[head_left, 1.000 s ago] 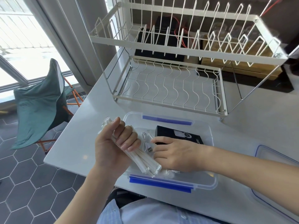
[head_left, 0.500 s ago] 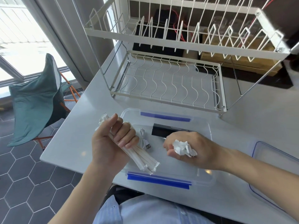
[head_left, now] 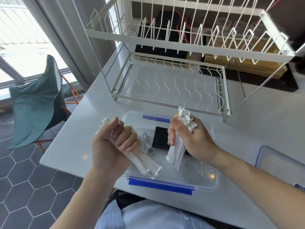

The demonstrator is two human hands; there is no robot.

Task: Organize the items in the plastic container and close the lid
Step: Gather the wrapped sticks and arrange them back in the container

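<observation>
Hands [head_left: 113, 144] [head_left: 189, 139] each clamped round wrapped sticks [head_left: 142, 161], black box [head_left: 160, 138] half hidden behind.

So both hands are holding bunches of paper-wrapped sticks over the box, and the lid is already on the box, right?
Not quite. The head view shows the plastic container open, and its lid lies on the table to the right. The rest holds: the left hand and the right hand each grip a bundle of wrapped sticks above it.
</observation>
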